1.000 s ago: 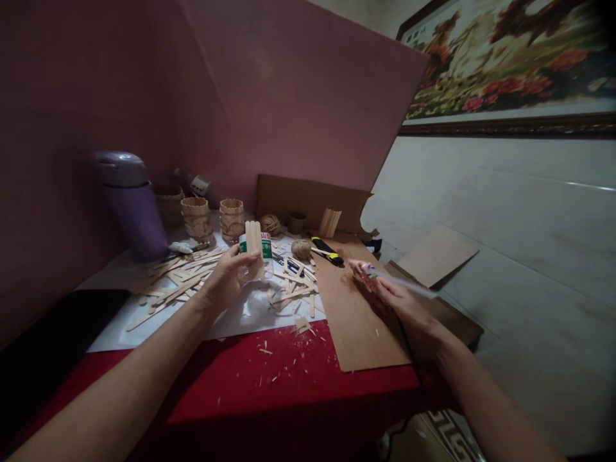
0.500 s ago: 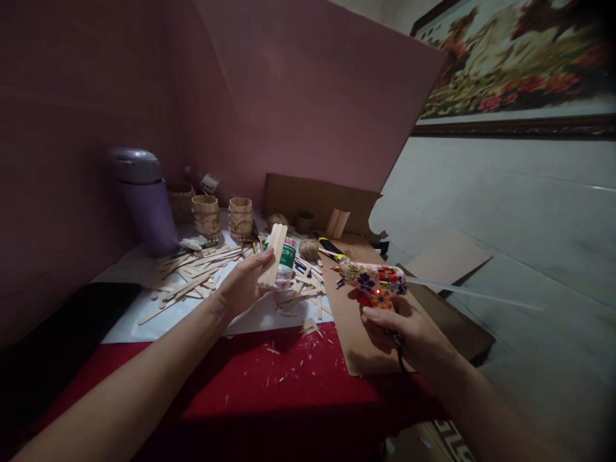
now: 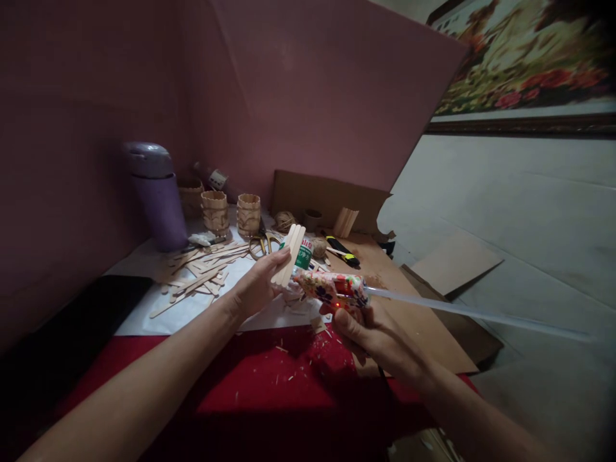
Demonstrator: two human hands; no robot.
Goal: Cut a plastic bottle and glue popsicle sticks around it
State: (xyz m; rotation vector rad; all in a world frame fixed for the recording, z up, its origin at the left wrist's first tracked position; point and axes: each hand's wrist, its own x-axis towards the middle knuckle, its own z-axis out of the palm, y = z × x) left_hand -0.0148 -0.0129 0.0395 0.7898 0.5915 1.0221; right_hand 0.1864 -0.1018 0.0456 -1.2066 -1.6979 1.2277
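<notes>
My left hand (image 3: 260, 280) is closed around a clear plastic bottle piece with a green label (image 3: 303, 255). Several wooden craft sticks (image 3: 289, 256) stand side by side along its left side, under my thumb. In my right hand (image 3: 368, 330) is a flower-patterned glue gun (image 3: 332, 289) with a red light on. A long clear glue stick (image 3: 462, 308) juts from the back of the gun. The gun's nozzle end is close to the bottle piece's lower right; whether they touch I cannot tell.
Loose craft sticks (image 3: 202, 273) lie on white paper at left. Behind are a purple thermos (image 3: 161, 208), two stick-covered cups (image 3: 215, 213), scissors (image 3: 262, 246) and a twine ball (image 3: 318, 248). A yellow-black utility knife (image 3: 341, 249) rests on cardboard (image 3: 409, 314) at right.
My right hand has brought the glue gun leftward, up to the bottle piece. My left hand still holds the bottle piece and sticks. The whole view has shifted slightly.
</notes>
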